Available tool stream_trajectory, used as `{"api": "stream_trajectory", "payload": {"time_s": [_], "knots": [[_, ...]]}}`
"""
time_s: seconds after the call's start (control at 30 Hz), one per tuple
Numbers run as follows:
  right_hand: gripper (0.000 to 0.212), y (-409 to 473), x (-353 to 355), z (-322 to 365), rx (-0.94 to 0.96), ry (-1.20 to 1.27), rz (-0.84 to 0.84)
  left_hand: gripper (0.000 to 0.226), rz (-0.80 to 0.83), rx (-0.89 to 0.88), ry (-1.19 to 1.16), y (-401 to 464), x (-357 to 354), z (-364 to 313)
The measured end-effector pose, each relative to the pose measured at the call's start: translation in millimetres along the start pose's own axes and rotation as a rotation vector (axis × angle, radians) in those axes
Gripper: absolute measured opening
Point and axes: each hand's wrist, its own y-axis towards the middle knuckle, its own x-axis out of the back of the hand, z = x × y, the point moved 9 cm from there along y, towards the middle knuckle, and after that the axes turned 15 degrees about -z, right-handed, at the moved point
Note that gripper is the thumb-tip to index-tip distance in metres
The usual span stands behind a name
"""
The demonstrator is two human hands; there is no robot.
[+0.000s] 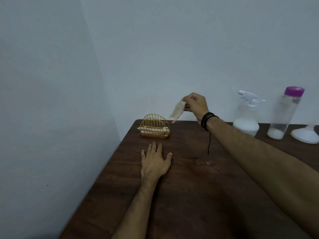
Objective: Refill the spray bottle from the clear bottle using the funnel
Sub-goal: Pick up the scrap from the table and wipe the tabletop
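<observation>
Surface [189, 187] is showing dark brown wood grain with darker streaks. Napkin holder [155, 125] is showing yellow wire bars, with off-white napkins [152, 130] lying across it. Napkin [177, 112] in the right hand [196, 105] is looking cream-white. Wristbands [208, 120] are showing black, with a thin black cord [209, 143] hanging. Spray bottle [246, 118] is showing a white trigger head, translucent body, white contents. Clear bottle [284, 114] is wearing a purple cap [294, 91], with white at the bottom. Funnel [306, 134] is looking white. Wall [155, 49] is looking pale grey-blue.
</observation>
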Motion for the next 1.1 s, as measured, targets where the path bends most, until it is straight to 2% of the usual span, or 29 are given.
{"api": "stream_trajectory", "payload": {"time_s": [0.13, 0.23, 0.3, 0.4, 0.5, 0.6, 0.67, 0.77, 0.8, 0.83, 0.9, 0.97, 1.03, 1.1], "knots": [[0.013, -19.2, 32.0, 17.2, -0.119, 0.000, 0.119, 0.076, -0.004, 0.021, -0.009, -2.3, 5.3, -2.0], [0.015, -39.8, 52.1, 20.6, -0.191, 0.028, 0.229, 0.074, -0.043, 0.010, -0.151, -7.9, 17.2, -10.3], [0.012, -58.5, 60.8, 17.3, -0.237, 0.044, 0.306, 0.068, -0.042, 0.073, -0.402, -16.0, 24.4, -15.3], [0.009, -86.9, 68.9, 9.2, -0.300, 0.057, 0.405, 0.060, -0.002, 0.233, -0.930, -34.2, 36.9, -35.7], [0.012, -109.4, 72.2, 0.0, -0.329, 0.061, 0.476, 0.039, 0.100, 0.239, -1.189, -48.2, 52.2, -70.5], [0.012, -123.0, 77.8, -6.8, -0.324, 0.011, 0.485, 0.011, 0.112, 0.194, -1.159, -57.4, 61.2, -87.4], [0.013, -123.8, 87.9, -11.6, -0.252, -0.139, 0.431, 0.004, 0.094, 0.209, -1.130, -62.7, 60.9, -87.7], [0.016, -114.1, 115.1, -2.9, 0.093, -0.484, 0.175, 0.004, 0.071, 0.224, -1.103, -69.3, 56.3, -90.9], [0.015, -117.2, 122.4, 7.4, 0.218, -0.515, 0.088, 0.003, 0.063, 0.212, -1.101, -71.0, 55.6, -94.1], [0.014, -123.8, 123.6, 15.8, 0.316, -0.505, 0.078, 0.003, 0.056, 0.198, -1.100, -71.1, 54.7, -97.4], [0.025, -145.1, 111.3, 20.3, 0.412, -0.531, 0.277, 0.005, 0.043, 0.168, -1.112, -71.9, 56.1, -105.2], [0.040, -166.0, 101.2, 11.0, 0.416, -0.632, 0.483, 0.006, 0.009, 0.157, -1.135, -71.2, 59.8, -110.7], [0.038, -170.7, 103.7, 1.2, 0.378, -0.634, 0.526, 0.008, -0.020, 0.149, -1.149, -69.1, 63.0, -114.2], [0.028, -164.2, 112.4, -5.4, 0.311, -0.555, 0.465, 0.010, -0.027, 0.146, -1.153, -68.4, 64.6, -115.7]]}}
